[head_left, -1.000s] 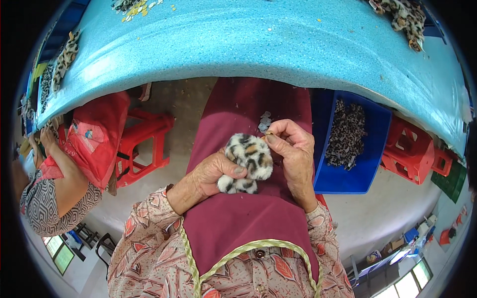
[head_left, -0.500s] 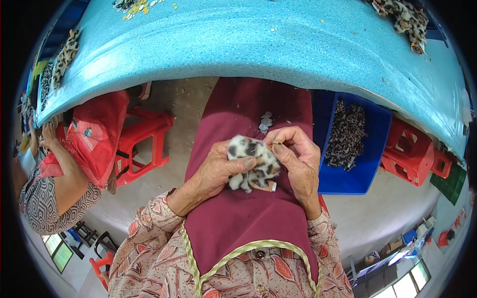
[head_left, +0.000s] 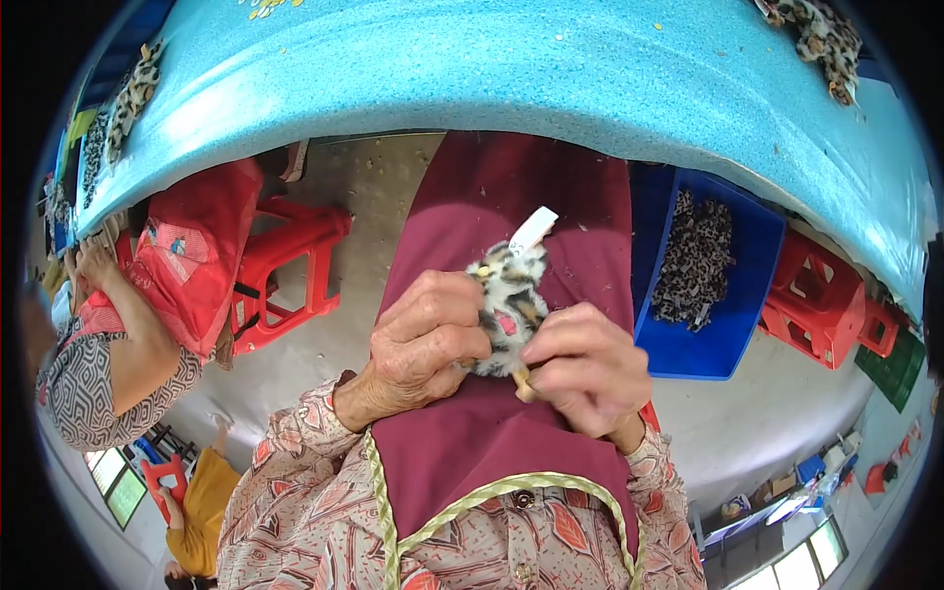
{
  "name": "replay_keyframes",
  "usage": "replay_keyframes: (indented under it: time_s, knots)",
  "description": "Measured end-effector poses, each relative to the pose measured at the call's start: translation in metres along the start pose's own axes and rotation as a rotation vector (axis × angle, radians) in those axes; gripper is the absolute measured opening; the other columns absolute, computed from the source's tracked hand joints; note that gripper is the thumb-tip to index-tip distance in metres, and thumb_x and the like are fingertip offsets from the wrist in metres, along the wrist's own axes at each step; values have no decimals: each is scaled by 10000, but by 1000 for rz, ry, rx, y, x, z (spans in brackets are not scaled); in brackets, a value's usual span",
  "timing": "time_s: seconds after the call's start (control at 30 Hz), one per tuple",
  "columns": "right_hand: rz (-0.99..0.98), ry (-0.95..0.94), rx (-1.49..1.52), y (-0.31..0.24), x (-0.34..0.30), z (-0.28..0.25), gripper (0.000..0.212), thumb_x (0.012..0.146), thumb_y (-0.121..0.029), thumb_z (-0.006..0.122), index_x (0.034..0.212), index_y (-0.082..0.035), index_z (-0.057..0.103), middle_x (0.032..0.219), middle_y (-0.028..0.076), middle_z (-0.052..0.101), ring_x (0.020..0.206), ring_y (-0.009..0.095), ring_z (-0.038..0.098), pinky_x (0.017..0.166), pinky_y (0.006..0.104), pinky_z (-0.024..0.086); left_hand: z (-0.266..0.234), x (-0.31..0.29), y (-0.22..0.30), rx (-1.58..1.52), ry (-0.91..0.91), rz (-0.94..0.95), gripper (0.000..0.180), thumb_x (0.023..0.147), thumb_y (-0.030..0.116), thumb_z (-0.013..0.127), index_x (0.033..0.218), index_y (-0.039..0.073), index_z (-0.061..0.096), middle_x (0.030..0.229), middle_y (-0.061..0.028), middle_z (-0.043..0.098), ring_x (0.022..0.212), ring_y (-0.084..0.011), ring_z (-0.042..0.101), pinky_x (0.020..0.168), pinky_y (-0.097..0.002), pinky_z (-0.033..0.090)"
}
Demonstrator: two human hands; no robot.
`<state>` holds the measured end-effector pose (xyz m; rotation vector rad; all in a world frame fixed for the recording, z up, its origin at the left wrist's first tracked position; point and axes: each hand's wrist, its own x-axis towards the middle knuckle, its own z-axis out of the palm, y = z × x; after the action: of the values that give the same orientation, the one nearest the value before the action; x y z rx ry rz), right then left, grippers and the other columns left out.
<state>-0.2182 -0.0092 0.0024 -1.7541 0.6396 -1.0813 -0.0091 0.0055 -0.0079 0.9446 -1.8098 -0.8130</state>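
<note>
A small spotted plush piece (head_left: 503,297), white, black and tan, is held above the maroon apron (head_left: 472,438) over my lap. A white label (head_left: 534,229) sticks up from its far end, and a pink patch (head_left: 506,323) shows in its middle. My left hand (head_left: 425,329) is closed on the left side of the plush, fingers curled. With bent fingers, my right hand (head_left: 590,369) pinches its lower right side, beside a small tan tab (head_left: 522,382). The fingertips of both hands are partly hidden by fur and knuckles.
A blue bin (head_left: 693,354) with many spotted pieces stands at my right, beside red stools (head_left: 811,295). The blue-covered table (head_left: 442,84) curves ahead, with spotted plush (head_left: 826,44) at its far right. At left, a person (head_left: 128,379) sits near a red bag (head_left: 202,265).
The plush has been turned so its label points away from me and the pink patch shows. My right hand has moved lower on it. A person in yellow has appeared at lower left.
</note>
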Motion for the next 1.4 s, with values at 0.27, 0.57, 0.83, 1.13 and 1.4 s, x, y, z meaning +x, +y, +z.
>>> replay_keyframes:
  time_s: [0.27,0.57,0.83,1.13,1.4]
  knots:
    - [207,47,-28,14,3,3,198,699,42,705,867,-21,621,859,96,623,743,251,610,631,326,500,2,9,4,-6,-6,-78,284,542,-93,664,795,29,619,786,-73,548,757,-264,590,642,-343,492]
    - [218,62,-96,19,3,12,93,789,31,650,819,-18,577,773,91,583,674,200,571,578,276,462,-1,-1,-11,-359,-504,-582,262,652,81,793,862,41,643,810,-37,526,867,-197,516,707,-358,409]
    - [788,254,488,38,0,15,47,851,24,571,892,1,569,826,2,604,755,43,559,645,186,450,9,-30,-22,-1544,-63,-1248,477,840,219,685,1229,-13,535,1155,-76,588,1099,-197,565,960,-352,447]
    - [927,300,570,37,-5,14,304,903,-320,619,950,-20,597,805,-7,590,722,45,513,652,191,416,11,-9,-19,-1487,100,-1379,428,940,301,546,1239,-4,519,1134,-96,623,1045,-198,607,947,-372,469]
    - [856,295,254,19,2,20,231,858,-209,683,856,-1,583,707,-13,559,643,41,481,565,205,391,10,-8,-20,-1541,19,-1251,362,903,255,611,1157,0,578,1067,-80,646,964,-166,622,888,-323,483]
